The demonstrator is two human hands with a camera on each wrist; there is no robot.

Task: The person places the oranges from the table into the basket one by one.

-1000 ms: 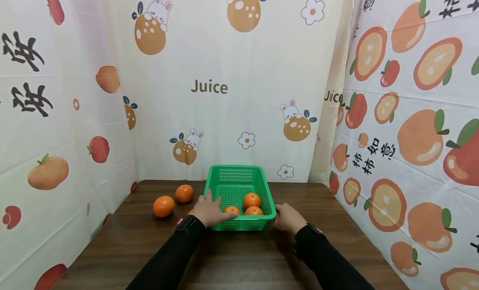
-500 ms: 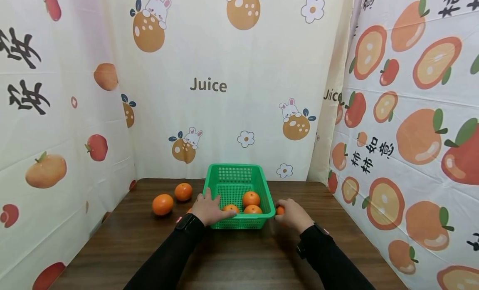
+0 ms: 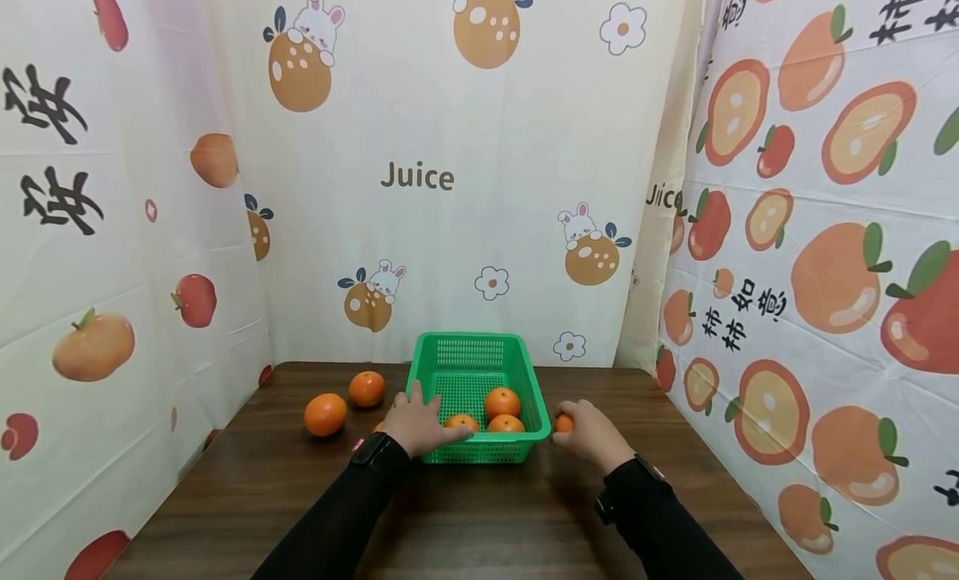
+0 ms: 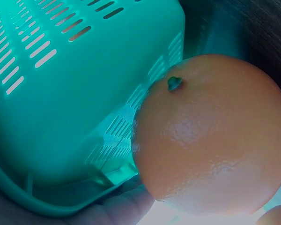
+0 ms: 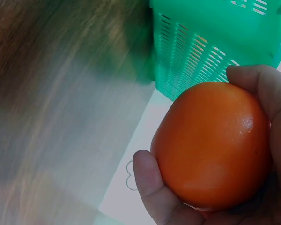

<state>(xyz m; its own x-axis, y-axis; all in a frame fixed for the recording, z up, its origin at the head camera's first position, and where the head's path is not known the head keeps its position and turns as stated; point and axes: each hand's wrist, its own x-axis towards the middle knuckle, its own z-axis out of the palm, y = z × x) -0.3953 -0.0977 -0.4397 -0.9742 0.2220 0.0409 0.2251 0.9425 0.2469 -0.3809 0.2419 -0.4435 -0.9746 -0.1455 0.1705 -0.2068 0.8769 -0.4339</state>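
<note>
Seven oranges show: three in the one green basket (image 3: 517, 355), two far left on the tabletop (image 3: 479, 513), one at each hand.

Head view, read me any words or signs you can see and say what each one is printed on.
"Juice": back curtain.
"Juice", partly folded: curtain edge.
"柿柿如意": right curtain.
Black Chinese characters, cut off: left curtain and the right curtain's top.
Basket, oranges: no text.
</note>
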